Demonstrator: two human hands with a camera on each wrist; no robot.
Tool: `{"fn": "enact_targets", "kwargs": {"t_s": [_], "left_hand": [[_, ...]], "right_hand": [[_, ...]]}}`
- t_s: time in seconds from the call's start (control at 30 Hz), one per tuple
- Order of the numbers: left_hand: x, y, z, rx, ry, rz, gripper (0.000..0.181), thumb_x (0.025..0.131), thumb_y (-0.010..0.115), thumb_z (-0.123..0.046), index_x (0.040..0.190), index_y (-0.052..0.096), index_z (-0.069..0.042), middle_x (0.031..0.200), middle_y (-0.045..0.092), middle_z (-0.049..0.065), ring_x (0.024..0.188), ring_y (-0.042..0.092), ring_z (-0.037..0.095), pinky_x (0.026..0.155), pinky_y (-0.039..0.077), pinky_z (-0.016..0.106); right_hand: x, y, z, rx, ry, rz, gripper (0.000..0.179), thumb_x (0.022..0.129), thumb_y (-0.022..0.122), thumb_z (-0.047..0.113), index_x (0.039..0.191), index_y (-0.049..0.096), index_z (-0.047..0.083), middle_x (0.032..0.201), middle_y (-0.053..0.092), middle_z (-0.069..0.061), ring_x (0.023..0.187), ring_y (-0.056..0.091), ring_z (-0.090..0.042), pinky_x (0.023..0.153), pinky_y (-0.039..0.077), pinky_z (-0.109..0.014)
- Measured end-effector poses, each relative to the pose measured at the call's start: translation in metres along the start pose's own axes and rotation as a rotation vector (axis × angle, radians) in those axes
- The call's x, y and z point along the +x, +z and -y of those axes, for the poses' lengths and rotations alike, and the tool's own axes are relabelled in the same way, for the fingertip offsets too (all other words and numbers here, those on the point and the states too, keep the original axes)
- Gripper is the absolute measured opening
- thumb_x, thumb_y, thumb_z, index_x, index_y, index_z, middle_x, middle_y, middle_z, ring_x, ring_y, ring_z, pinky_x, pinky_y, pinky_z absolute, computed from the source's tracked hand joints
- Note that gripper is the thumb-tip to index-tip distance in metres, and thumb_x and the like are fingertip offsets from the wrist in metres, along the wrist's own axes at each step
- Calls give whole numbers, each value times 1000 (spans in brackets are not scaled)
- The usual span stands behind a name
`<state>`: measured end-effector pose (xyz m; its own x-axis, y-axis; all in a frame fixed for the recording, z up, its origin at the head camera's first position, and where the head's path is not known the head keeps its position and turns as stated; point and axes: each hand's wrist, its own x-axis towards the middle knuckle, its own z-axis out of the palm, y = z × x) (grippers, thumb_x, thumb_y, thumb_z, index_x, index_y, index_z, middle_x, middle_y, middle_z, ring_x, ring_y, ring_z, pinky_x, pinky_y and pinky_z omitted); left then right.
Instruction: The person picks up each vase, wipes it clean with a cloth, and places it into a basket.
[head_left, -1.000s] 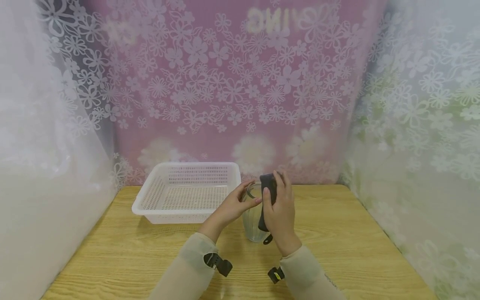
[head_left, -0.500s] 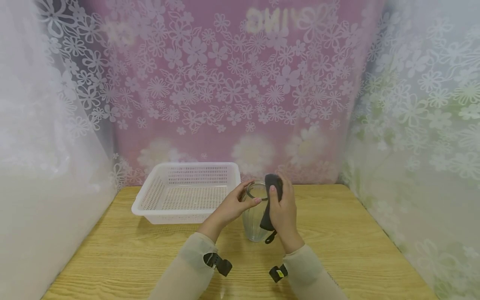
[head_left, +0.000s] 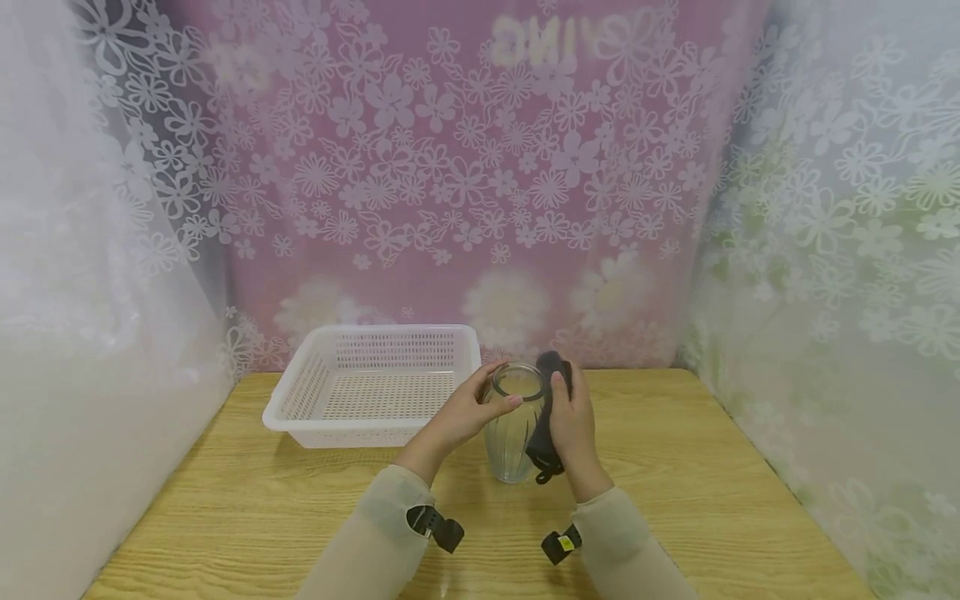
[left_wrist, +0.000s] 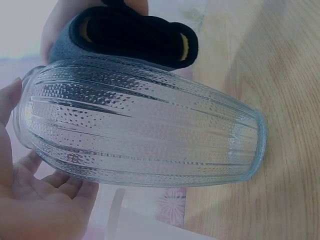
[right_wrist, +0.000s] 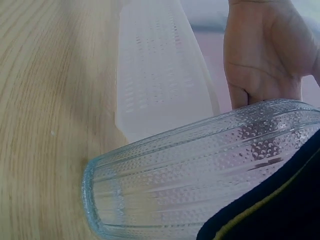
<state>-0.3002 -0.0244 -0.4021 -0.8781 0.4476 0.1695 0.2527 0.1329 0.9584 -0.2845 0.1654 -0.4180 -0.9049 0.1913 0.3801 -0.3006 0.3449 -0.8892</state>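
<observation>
Rightward and lower slides the right hand (head_left: 575,425) with its dark cloth (head_left: 545,448), which half a second ago lies farther across the mouth of the glass vase (head_left: 508,442) and now leaves the whole ring of the rim in sight. Both hands are closed around something: the right one grips the folded cloth, thumb on the near face and fingers behind, while the left hand (head_left: 463,408) holds the vase just below its rim, thumb in front and fingers round the far side, as in the earlier frame. The vase is upright over the near middle of the counter (head_left: 697,492), mouth up; whether its base touches the wood cannot be told. Clear ribs and small dimples run down its body. The cloth lies along its right side, seemingly touching, with yellow edging visible in the wrist views and a small loop at its lower end. Beyond the left forearm sits a white basket (head_left: 360,426) with slotted sides. Beige sleeves (head_left: 367,542) cover both forearms, each with a black strap (head_left: 448,535) at the wrist. A pink flowered curtain (head_left: 465,192) hangs behind.
</observation>
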Motion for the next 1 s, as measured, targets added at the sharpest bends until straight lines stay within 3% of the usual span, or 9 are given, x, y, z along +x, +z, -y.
{"fn": "enact_targets", "kwargs": {"t_s": [0.23, 0.43, 0.5, 0.6, 0.7, 0.87, 1.0], "left_hand": [[1, 0, 1, -7, 5, 2, 70, 94, 71, -39, 154, 36, -35, 164, 26, 1, 151, 18, 29, 116, 22, 61], [0, -1, 1, -8, 7, 6, 70, 94, 71, -41, 154, 36, -36, 164, 24, 1, 151, 18, 30, 116, 22, 62], [0, 0, 0, -5, 9, 7, 70, 94, 71, -41, 154, 36, -36, 164, 24, 3, 151, 18, 31, 115, 22, 62], [0, -1, 1, 4, 5, 5, 70, 94, 71, -42, 154, 36, -36, 164, 23, 3, 151, 19, 31, 116, 22, 62], [0, -1, 1, 8, 1, 5, 70, 94, 71, -43, 154, 36, -37, 164, 23, 2, 151, 19, 31, 115, 23, 62], [-1, -1, 1, 6, 0, 5, 71, 92, 71, -45, 153, 36, -39, 164, 24, 2, 151, 20, 30, 115, 24, 61], [-1, -1, 0, 12, -6, 1, 71, 91, 72, -47, 153, 36, -41, 164, 24, 0, 151, 20, 28, 116, 24, 59]], "right_hand": [[4, -1, -12, 110, 121, 64, 51, 110, 34, 40, 150, 37, 9, 145, 47, -18, 131, 45, -37, 109, 37, -57], [6, -3, -21, 232, 282, 144, 59, 110, 30, 41, 160, 22, 11, 156, 34, -17, 139, 37, -36, 116, 29, -52], [7, -2, -24, 265, 324, 157, 57, 110, 29, 41, 158, 26, 10, 151, 39, -17, 132, 43, -33, 113, 33, -48], [7, -1, -30, 305, 365, 173, 51, 110, 28, 39, 150, 38, 9, 128, 53, -13, 109, 54, -23, 98, 45, -38], [7, 1, -37, 331, 398, 192, 49, 110, 28, 37, 146, 39, 7, 116, 52, -9, 96, 54, -18, 87, 46, -32], [7, 5, -48, 363, 440, 214, 53, 109, 30, 39, 152, 31, 7, 130, 44, -13, 108, 49, -22, 90, 43, -32], [7, 7, -53, 356, 449, 200, 52, 108, 33, 39, 150, 33, 7, 133, 43, -14, 111, 47, -23, 91, 41, -32]]}}
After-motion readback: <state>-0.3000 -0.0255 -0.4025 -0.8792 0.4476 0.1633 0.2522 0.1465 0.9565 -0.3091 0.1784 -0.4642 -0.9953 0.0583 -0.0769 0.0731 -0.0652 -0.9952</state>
